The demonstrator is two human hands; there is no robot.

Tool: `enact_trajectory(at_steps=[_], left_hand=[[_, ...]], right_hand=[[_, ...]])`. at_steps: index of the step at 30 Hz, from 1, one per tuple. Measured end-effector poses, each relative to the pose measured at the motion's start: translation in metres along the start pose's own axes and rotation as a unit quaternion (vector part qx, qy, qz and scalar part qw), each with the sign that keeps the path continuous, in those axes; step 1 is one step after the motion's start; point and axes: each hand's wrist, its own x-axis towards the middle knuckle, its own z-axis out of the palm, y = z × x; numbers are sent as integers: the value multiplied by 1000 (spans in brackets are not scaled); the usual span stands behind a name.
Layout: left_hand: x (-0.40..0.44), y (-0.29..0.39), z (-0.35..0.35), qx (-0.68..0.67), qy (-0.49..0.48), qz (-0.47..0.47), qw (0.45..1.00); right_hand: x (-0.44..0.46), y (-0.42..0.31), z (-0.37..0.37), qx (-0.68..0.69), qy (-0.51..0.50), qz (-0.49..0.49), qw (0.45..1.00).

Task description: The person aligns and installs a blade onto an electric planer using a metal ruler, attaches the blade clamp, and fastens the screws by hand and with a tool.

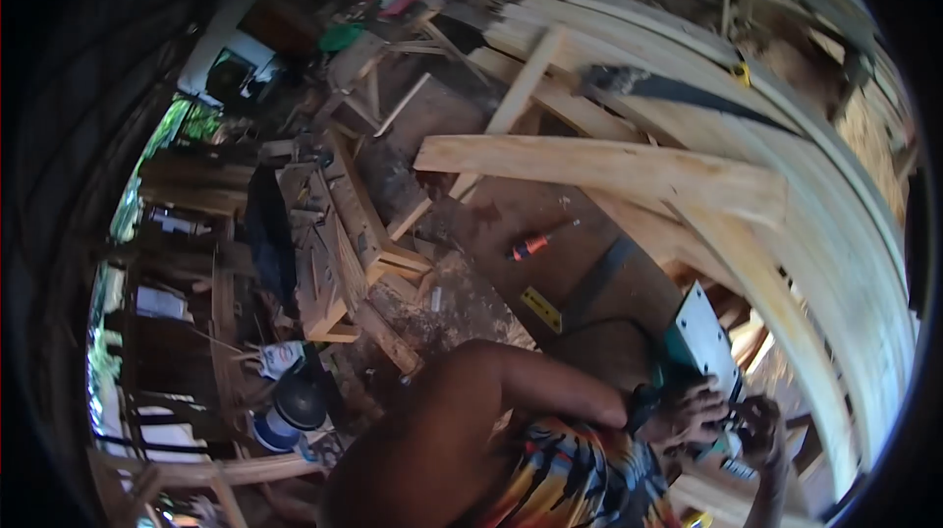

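Observation:
Both hands meet at the lower right around a green power tool with a pale metal plate point(705, 339), which looks like a planer. My left hand point(691, 412), with a dark band at the wrist, has its fingers curled round the tool's near end. Beside it, my right hand point(759, 430) has bent fingers pressed together at the same end; what they pinch is too small and blurred to name. An orange-handled screwdriver point(530, 247) and a yellow flat tool point(541, 309) lie on the brown surface point(481, 233) beyond the tool.
Long pale boards point(825, 233) fill the right side, with a dark handsaw point(688, 91) on them. One loose board point(599, 166) crosses over others. Wooden frames point(378, 233) stand left of centre. A blue and black container point(290, 413) is at the lower left.

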Motion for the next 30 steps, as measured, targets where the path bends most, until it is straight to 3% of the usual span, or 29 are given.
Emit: enact_trajectory(at_steps=[2, 8, 9, 12, 13, 14, 15, 16, 17, 18, 19, 20, 21, 26, 30], left_hand=[[-6, 4, 25, -64, -67, -28, 995], [-1, 10, 26, -68, -80, -19, 994], [1, 10, 25, -79, -92, -24, 992], [-5, 9, 32, -23, 36, 5, 999], [1, 9, 20, -19, -53, 19, 998], [11, 4, 9, 2, -18, 50, 999], [10, 2, 7, 9, 46, -7, 999], [-2, 4, 16, -6, 10, -37, 999], [-16, -6, 27, -28, -33, 5, 999], [20, -5, -29, -51, -81, 29, 995], [27, -7, -31, -45, -71, 11, 996], [26, -9, -33, -38, -124, 21, 991], [23, -12, -36, -55, -140, 22, 988], [29, -7, -32, -57, -195, 22, 979], [27, -7, -30, -52, -187, 22, 981]], right_hand=[[-5, 2, -3, 46, -40, 41, 997], [-20, 2, -4, 113, -55, 119, 985], [-18, 0, -6, 120, -53, 116, 984], [-21, 12, -2, 67, -46, 40, 996], [-38, 29, 12, 39, -8, 8, 999], [-56, 55, 31, -64, 22, -59, 996], [-58, 49, 34, -48, 7, -19, 999], [-68, 56, 42, -32, -8, 22, 999], [-74, 59, 49, -18, -21, 63, 998], [-35, 28, 21, 42, -82, 112, 989], [-34, 29, 24, 56, -39, 74, 995], [-22, 18, 8, 81, -98, 112, 986], [-21, 9, 7, 115, -61, 129, 983], [-29, 18, 10, 87, 4, 21, 996], [-33, 27, 18, 113, 2, 28, 993]])
